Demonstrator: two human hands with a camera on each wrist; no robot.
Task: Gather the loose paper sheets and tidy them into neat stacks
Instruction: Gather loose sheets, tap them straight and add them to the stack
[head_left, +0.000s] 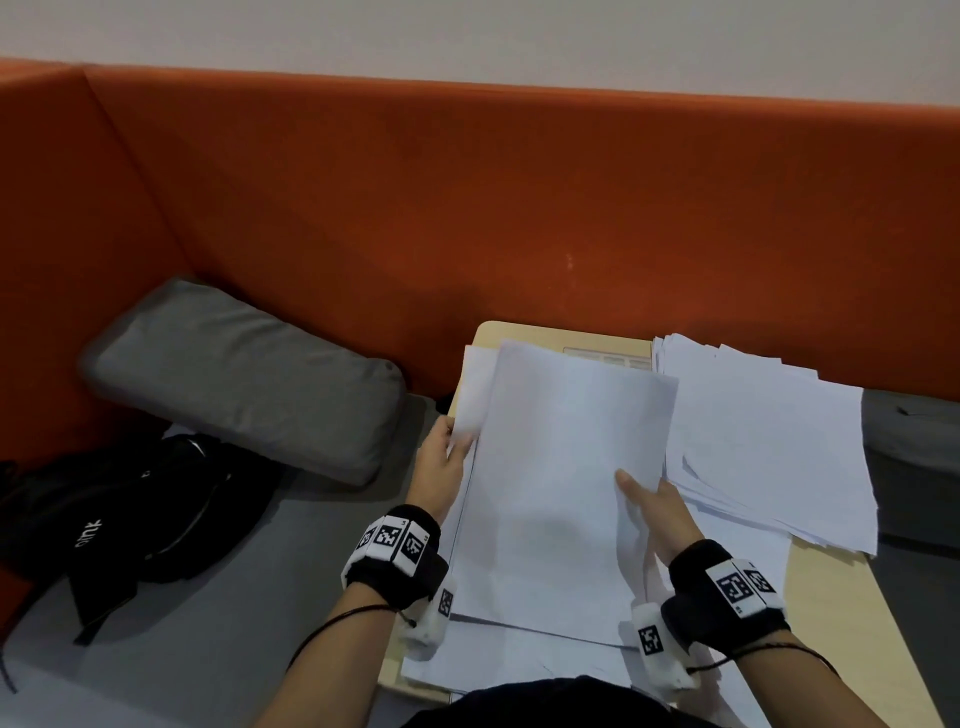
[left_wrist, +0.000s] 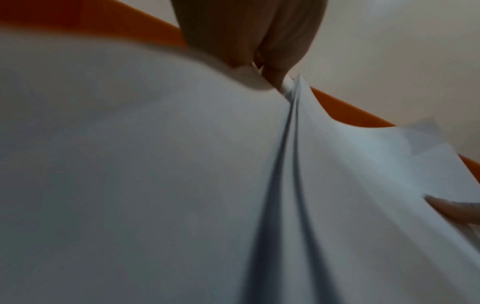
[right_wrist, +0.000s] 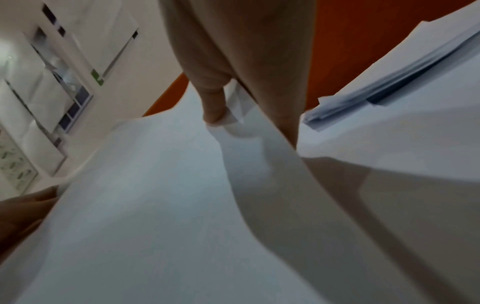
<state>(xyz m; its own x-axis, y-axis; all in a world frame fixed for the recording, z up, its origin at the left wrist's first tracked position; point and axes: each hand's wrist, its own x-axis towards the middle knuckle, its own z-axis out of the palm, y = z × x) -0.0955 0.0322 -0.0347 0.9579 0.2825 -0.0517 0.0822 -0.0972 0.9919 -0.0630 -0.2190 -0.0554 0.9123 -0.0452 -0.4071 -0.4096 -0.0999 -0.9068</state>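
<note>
A bundle of white paper sheets (head_left: 561, 483) is lifted over the small wooden table (head_left: 826, 613), held on both sides. My left hand (head_left: 441, 457) pinches the bundle's left edge, thumb on top; the left wrist view shows fingers (left_wrist: 272, 61) clamped on the sheets (left_wrist: 155, 164). My right hand (head_left: 654, 504) grips the right edge with the thumb lying on the top sheet; in the right wrist view the thumb (right_wrist: 213, 102) presses the paper (right_wrist: 155, 205). More loose sheets (head_left: 509, 660) lie flat under the bundle. A fanned, untidy pile (head_left: 769, 441) sits on the table's right side.
An orange upholstered bench back (head_left: 467, 208) runs behind the table. A grey cushion (head_left: 244, 374) and a black bag (head_left: 130, 514) lie on the grey seat to the left. The pile on the right overhangs the table's far right edge.
</note>
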